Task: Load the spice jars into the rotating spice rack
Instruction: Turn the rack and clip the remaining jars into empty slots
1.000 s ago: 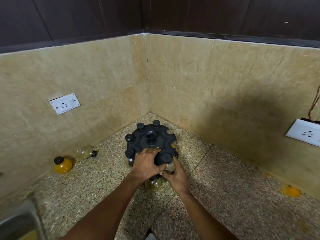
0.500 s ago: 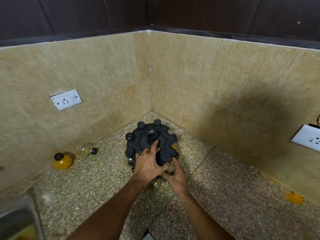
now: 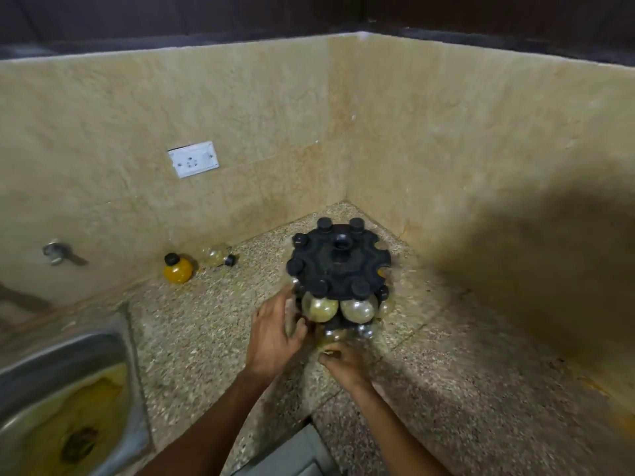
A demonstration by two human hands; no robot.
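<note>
- The rack (image 3: 338, 261) is black, round and notched at the rim, with a hollow hub on top; it stands upright in the tabletop's corner.
- Black-capped jars sit in most top notches; two round clear jars (image 3: 338, 309) hang at the front, more blurred below.
- An orange jar (image 3: 177, 269) stands upright by the left wall, well apart from the rack.
- A clear jar (image 3: 216, 257) lies on its side just beside it.

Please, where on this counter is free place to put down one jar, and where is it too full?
Free: the counter right of the rack, up to the right wall, and the strip between the sink and the left hand. Crowded: the front of the rack, where both hands work, and by the left wall, where two loose jars lie.
</note>
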